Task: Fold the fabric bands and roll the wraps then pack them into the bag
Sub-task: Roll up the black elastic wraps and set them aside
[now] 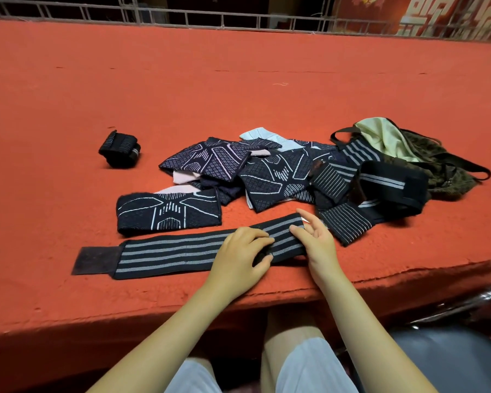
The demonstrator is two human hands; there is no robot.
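A long black wrap with grey stripes (182, 252) lies flat along the near edge of the red table, its dark velcro tab at the left end. My left hand (240, 255) grips the wrap near its right part, fingers curled over it. My right hand (315, 239) rests at the wrap's right end with loosely spread fingers. A rolled black wrap (119, 148) stands apart at the left. Patterned navy fabric bands (233, 168) lie in a heap behind, one band (167, 214) lying flat in front. More striped wraps (363, 188) tangle at the right beside the open bag (403, 148).
The red felt table (238, 80) stretches far back to a metal railing (210, 18). Its front edge runs just below my hands. A dark chair seat (448, 355) sits at the lower right next to my knees.
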